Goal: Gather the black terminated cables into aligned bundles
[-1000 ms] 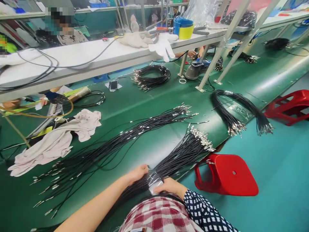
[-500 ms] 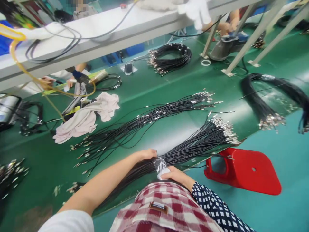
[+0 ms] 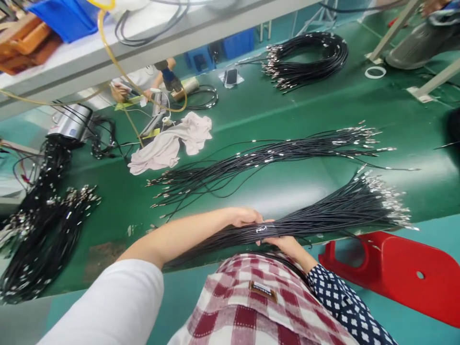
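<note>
A thick bundle of black cables (image 3: 323, 218) with silver connector ends lies along the near edge of the green table (image 3: 305, 115). A narrow band of clear film (image 3: 264, 230) shines around its middle. My left hand (image 3: 245, 216) is closed at the far side of the bundle, just left of the film. Reaching from the near side, my right hand (image 3: 283, 243) passes under the cables and grips them, a fingertip showing beyond. The white wad of film is hidden from sight. Behind this bundle lies a looser group of black cables (image 3: 273, 154).
A red stool (image 3: 406, 275) stands below the table edge at right. Coiled cables (image 3: 323, 55), a crumpled cloth (image 3: 176, 143) and a cable heap (image 3: 50, 244) rest on the table. A white shelf (image 3: 223, 28) crosses above. A co-worker's hand (image 3: 120, 92) shows beneath it.
The view has turned left. The white wad of film at my right hand has gone from sight, and a flat film band shows on the bundle. My right hand has moved under the cables.
</note>
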Demonstrator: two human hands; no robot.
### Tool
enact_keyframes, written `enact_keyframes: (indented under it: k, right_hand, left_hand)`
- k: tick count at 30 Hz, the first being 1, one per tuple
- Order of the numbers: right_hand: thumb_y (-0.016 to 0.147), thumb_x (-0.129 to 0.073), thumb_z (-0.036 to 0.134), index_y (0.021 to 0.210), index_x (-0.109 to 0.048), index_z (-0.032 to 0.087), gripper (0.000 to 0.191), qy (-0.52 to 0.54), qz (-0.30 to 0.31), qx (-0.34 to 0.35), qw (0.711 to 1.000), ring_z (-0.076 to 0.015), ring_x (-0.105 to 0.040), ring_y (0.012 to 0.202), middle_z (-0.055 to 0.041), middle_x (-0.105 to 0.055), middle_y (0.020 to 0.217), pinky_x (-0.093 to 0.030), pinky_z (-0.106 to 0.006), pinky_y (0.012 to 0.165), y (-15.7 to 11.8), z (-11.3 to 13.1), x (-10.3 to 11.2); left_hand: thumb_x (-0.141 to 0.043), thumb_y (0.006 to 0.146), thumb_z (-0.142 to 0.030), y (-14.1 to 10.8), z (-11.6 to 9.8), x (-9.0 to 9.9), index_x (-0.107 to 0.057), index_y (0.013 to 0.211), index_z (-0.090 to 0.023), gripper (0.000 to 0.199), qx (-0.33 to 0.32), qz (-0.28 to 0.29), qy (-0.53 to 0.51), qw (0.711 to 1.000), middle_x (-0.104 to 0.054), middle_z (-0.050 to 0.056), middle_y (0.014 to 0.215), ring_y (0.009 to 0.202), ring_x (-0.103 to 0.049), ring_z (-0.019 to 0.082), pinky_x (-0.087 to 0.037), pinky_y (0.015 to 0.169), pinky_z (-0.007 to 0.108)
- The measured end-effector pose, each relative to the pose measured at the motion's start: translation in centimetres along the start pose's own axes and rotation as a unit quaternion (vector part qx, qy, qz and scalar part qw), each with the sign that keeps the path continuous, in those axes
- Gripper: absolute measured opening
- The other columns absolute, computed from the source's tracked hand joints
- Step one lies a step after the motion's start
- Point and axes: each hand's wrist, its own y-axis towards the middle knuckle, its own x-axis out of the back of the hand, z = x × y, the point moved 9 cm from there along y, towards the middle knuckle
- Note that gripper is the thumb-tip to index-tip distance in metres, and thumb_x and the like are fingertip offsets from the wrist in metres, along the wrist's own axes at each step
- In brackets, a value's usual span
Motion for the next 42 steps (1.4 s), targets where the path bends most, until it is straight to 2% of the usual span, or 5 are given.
enact_keyframes:
  k: [11,16,23,34,42]
  right_hand:
    - [0.064,-0.071,0.038,0.099,-0.066,0.018,0.041,-0.002,0.046,-0.054,0.997,-0.0239,-0.056,0.1,-0.0052,-0.065,0.101,-0.034,-0.04,0.1,-0.6,-1.1,-1.5]
    - [0.062,-0.071,0.043,0.097,-0.067,0.016,0.044,-0.008,0.042,-0.095,0.995,-0.0244,-0.057,0.098,-0.006,-0.065,0.103,-0.037,-0.039,0.097,-0.8,-2.2,-2.0]
    - [0.061,-0.072,0.044,0.096,-0.066,0.014,0.047,0.027,0.067,-0.102,0.992,-0.0223,-0.059,0.09,-0.0065,-0.066,0.098,-0.045,-0.036,0.088,-0.6,-2.4,-3.6]
    - [0.062,-0.072,0.04,0.097,-0.059,0.019,0.042,0.026,-0.047,0.044,0.998,-0.0195,-0.055,0.085,-0.0005,-0.06,0.083,-0.042,-0.036,0.089,0.6,1.7,-1.8]
    - [0.06,-0.074,0.028,0.101,-0.048,0.021,0.048,0.032,-0.101,0.08,0.991,-0.0174,-0.054,0.081,-0.0009,-0.055,0.091,-0.045,-0.033,0.081,0.4,1.4,-1.1]
  left_hand:
    - [-0.053,0.078,-0.021,-0.6,-0.1,3.0,-0.051,0.07,-0.016,0.01,-0.088,-0.17,0.05,0.98,-0.054,-0.003,0.062,0.058,-0.047,0.01,-0.037,0.06,0.02]
    - [-0.056,0.074,-0.024,-1.1,-0.1,4.3,-0.054,0.073,-0.016,0.008,-0.093,-0.192,0.076,0.974,-0.061,0.0,0.078,0.072,-0.051,0.013,-0.038,0.067,0.021]
    - [-0.056,0.069,-0.021,-0.9,0.7,6.3,-0.052,0.067,-0.015,0.007,-0.058,-0.212,0.098,0.971,-0.048,-0.003,0.055,0.051,-0.038,0.01,-0.029,0.05,0.02]
    - [-0.056,0.069,-0.012,-0.7,2.6,3.2,-0.058,0.071,-0.011,0.003,0.011,-0.083,-0.051,0.995,-0.061,0.003,0.06,0.05,-0.055,0.012,-0.044,0.048,0.02]
    - [-0.058,0.074,-0.014,-1.3,4.1,1.7,-0.064,0.078,-0.006,0.011,0.015,0.004,-0.13,0.991,-0.067,0.008,0.071,0.063,-0.062,0.012,-0.05,0.062,0.017]
